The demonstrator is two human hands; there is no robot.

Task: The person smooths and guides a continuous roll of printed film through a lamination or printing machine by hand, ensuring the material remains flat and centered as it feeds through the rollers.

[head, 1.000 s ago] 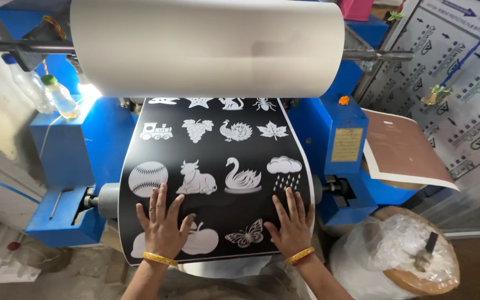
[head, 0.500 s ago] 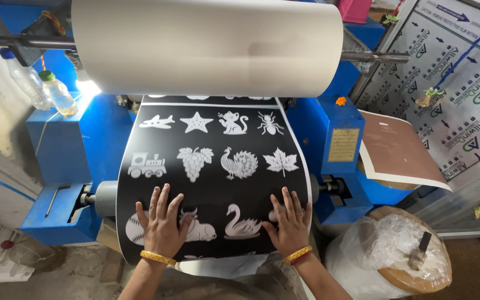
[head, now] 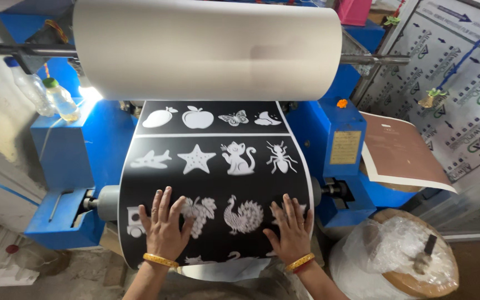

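A glossy black sheet [head: 218,183] printed with white picture shapes (fruit, animals, a star, a plane) curves down over a grey roller [head: 106,203] of a blue machine. My left hand [head: 165,225] lies flat on its lower left part, fingers spread, beside a grape shape. My right hand [head: 291,228] presses flat on its lower right part, next to a peacock shape. Both wrists wear gold bangles. Above the sheet hangs a wide white roll [head: 206,47] on a metal shaft.
The blue machine frame [head: 68,161] flanks the sheet on both sides. Two plastic bottles [head: 48,97] stand at the upper left. A brown sheet [head: 395,153] lies to the right, over a plastic-wrapped round bundle [head: 395,255]. A printed panel [head: 456,100] leans at the far right.
The black sheet has slid down toward me under both flat hands; rows of shapes moved lower and a new top row with fruit and a butterfly came out from under the white roll.
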